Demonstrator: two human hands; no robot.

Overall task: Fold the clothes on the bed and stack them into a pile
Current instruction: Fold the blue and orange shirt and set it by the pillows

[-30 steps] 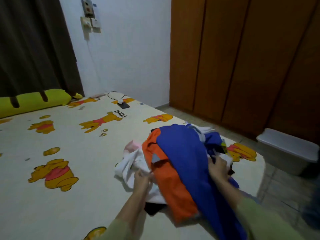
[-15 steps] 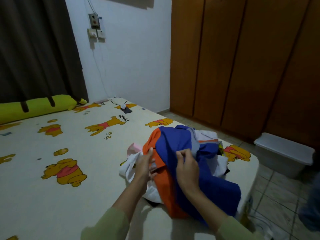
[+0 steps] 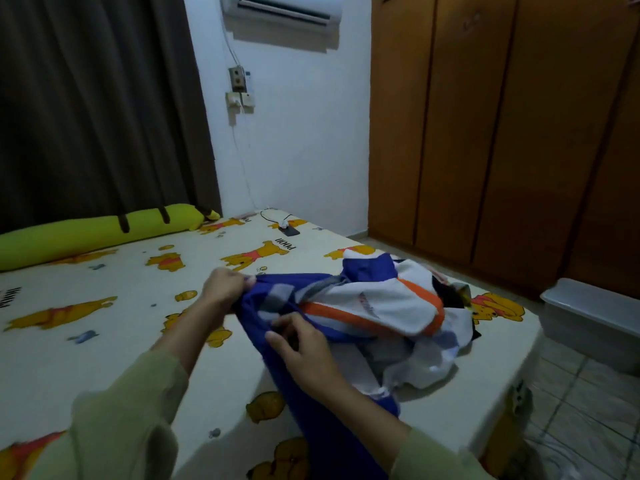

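1. My left hand (image 3: 224,287) has its fingers curled tight, pinching the edge of the blue garment (image 3: 273,327) and holding it up off the bed (image 3: 104,344).
2. My right hand (image 3: 304,351) grips the same blue cloth lower down, thumb and fingers closed round a fold.
3. The rest of the clothes (image 3: 391,306) lie in a loose heap near the bed's right corner, touching the blue garment.
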